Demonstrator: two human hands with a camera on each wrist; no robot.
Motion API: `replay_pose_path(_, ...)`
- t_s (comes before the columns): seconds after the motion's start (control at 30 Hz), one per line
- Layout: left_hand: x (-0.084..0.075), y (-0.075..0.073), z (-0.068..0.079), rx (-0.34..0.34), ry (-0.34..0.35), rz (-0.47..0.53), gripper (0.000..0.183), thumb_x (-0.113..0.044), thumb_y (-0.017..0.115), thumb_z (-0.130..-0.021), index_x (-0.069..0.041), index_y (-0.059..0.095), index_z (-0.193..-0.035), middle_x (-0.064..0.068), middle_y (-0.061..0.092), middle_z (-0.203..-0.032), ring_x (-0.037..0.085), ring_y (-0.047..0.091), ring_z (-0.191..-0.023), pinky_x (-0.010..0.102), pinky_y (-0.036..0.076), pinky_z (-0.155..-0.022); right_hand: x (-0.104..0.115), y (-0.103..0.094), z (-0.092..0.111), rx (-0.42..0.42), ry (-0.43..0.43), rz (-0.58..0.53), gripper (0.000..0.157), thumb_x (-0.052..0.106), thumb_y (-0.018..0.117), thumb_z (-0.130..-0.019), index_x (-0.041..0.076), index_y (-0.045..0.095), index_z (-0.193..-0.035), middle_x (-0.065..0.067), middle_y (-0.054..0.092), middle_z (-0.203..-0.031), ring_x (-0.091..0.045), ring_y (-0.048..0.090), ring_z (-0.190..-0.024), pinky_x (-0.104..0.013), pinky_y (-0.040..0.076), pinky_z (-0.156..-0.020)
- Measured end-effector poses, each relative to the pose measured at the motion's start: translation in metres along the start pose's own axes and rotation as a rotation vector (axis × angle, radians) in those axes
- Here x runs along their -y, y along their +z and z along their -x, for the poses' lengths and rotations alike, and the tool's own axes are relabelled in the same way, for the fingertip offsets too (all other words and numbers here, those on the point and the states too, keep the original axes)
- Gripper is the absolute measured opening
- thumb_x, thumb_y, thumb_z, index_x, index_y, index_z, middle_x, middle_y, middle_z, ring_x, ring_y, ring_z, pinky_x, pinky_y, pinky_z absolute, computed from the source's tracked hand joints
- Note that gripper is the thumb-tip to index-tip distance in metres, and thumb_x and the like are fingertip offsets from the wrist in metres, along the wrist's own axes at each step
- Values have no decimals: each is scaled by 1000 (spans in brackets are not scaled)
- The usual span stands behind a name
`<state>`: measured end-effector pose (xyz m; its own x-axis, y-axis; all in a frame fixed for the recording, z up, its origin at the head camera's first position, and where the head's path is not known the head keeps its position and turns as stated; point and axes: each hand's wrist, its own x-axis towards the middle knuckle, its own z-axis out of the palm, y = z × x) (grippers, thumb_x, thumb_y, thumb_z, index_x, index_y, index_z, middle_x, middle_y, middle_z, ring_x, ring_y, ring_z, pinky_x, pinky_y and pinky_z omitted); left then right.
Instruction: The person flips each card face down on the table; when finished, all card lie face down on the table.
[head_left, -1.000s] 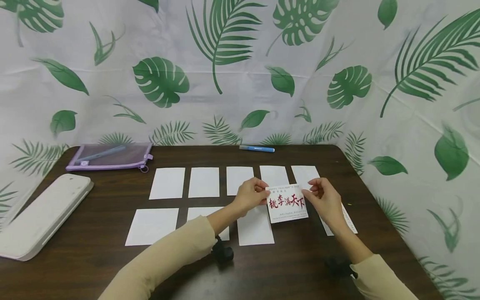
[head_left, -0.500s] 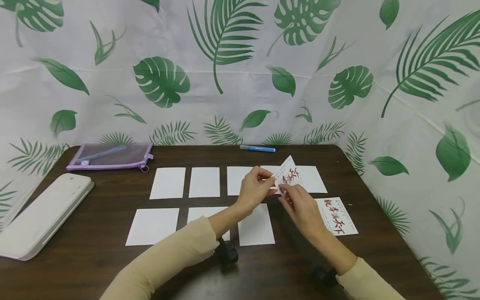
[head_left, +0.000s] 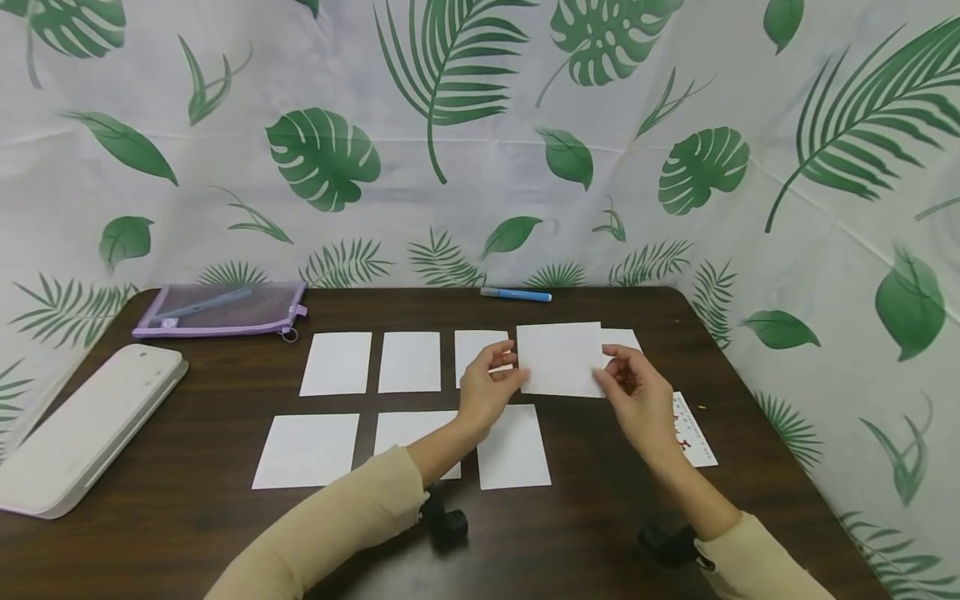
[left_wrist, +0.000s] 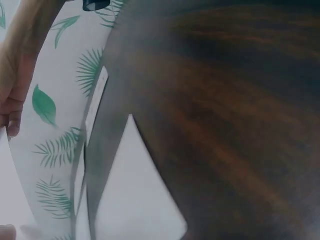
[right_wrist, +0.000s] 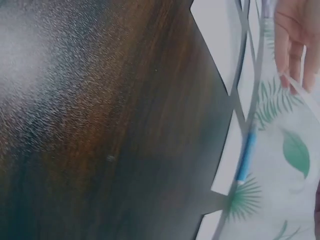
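Both hands hold a card [head_left: 561, 358] up above the table in the head view, its blank white face toward me. My left hand [head_left: 486, 387] pinches its left edge, and my right hand [head_left: 637, 400] pinches the right edge. Behind the right wrist, a card with red lettering [head_left: 693, 433] lies partly hidden on the table. Blank white cards lie in two rows, among them a front card [head_left: 513, 446] and a back card [head_left: 409, 362]. The held card covers part of the back row. In the right wrist view, the left hand [right_wrist: 297, 40] grips the card's edge [right_wrist: 305, 97].
On the dark wooden table [head_left: 555, 542] a blue marker [head_left: 516, 294] lies near the back edge. A purple-trimmed mesh pouch [head_left: 221, 310] sits at the back left, with a white case [head_left: 93, 429] in front of it. A leaf-print cloth [head_left: 480, 200] hangs behind.
The held card showed red lettering, was turned over between the hands, and now shows its blank side. The right hand moved in toward the left, then back out to the right edge.
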<state>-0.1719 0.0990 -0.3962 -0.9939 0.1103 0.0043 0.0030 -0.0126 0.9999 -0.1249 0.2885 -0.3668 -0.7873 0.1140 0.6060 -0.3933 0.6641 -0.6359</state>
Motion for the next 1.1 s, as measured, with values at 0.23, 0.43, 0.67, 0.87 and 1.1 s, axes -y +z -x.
replay_pose_path(0.23, 13, 3, 4, 32, -6, -132, 40, -4, 74, -78, -6, 66, -117, 10, 71, -96, 19, 69, -81, 24, 53, -63, -20, -7, 5, 95, 214, 53, 34, -4, 72, -77, -3, 64, -111, -11, 59, -71, -2, 46, -58, -11, 39, -53)
replay_pose_path(0.43, 22, 8, 10, 82, 85, -221, 40, -3, 74, -77, -1, 65, -116, 11, 72, -94, 18, 69, -75, 20, 53, -62, -31, -14, 13, 201, 282, 166, 32, -1, 73, -77, -4, 66, -109, -11, 62, -68, -5, 47, -51, -17, 39, -47)
replay_pose_path(0.67, 27, 13, 17, 197, 131, -330, 40, -3, 75, -75, 3, 66, -113, 11, 72, -90, 19, 71, -77, 17, 49, -56, -44, -24, 22, 339, 381, 184, 32, 0, 72, -79, -7, 64, -109, -9, 61, -68, -6, 52, -52, -19, 47, -48)
replay_pose_path(0.87, 27, 22, 21, 310, 246, -510, 18, -8, 77, -74, 0, 72, -89, 6, 71, -79, 14, 69, -70, 16, 45, -56, -56, -37, 31, 429, 386, 230, 34, 1, 71, -78, -9, 64, -110, -5, 58, -64, -9, 49, -51, -21, 43, -46)
replay_pose_path(1.1, 27, 30, 25, 380, 310, -652, 19, -12, 79, -73, -9, 62, -65, 0, 65, -66, 0, 44, -52, 15, 34, -46, -67, -42, 36, 474, 354, 291, 30, 3, 73, -77, -7, 66, -105, -1, 55, -59, -11, 43, -49, -25, 35, -44)
